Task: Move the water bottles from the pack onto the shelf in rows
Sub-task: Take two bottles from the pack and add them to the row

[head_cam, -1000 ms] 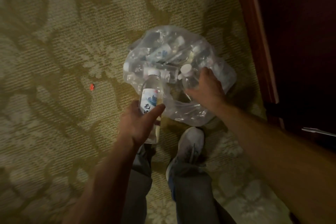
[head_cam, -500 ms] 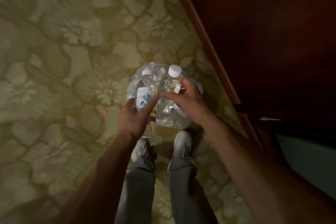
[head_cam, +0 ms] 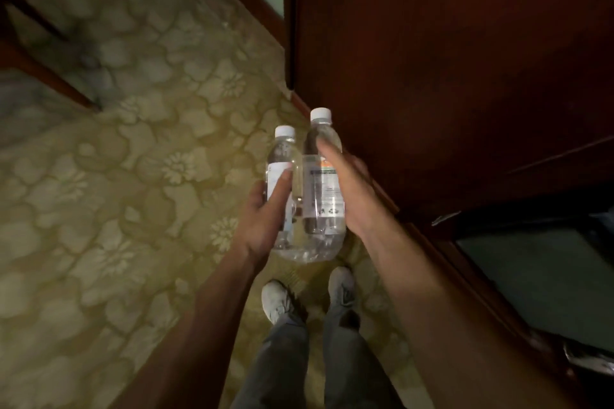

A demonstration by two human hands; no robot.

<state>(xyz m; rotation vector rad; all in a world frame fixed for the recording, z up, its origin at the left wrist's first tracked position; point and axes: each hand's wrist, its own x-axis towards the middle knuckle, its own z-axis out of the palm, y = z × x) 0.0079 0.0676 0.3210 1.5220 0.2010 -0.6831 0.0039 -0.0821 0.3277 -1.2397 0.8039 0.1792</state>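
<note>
I hold two clear water bottles with white caps upright, side by side, in front of me above the carpet. My left hand (head_cam: 262,212) grips the smaller-looking bottle (head_cam: 281,156) round its white label. My right hand (head_cam: 349,189) grips the other bottle (head_cam: 324,196), whose printed label faces me. The two bottles touch or nearly touch. The plastic pack of bottles is out of view. No shelf surface shows clearly.
A dark red-brown wooden cabinet (head_cam: 448,60) stands close on my right, with a dark opening (head_cam: 538,276) lower right. Patterned beige carpet (head_cam: 133,192) spreads to the left. Dark furniture legs (head_cam: 43,73) cross the upper left. My shoes (head_cam: 279,302) are below the bottles.
Both hands have lifted a bottle each out of the plastic pack and raised them. My view has swung up and away; the pack has dropped out of sight.
</note>
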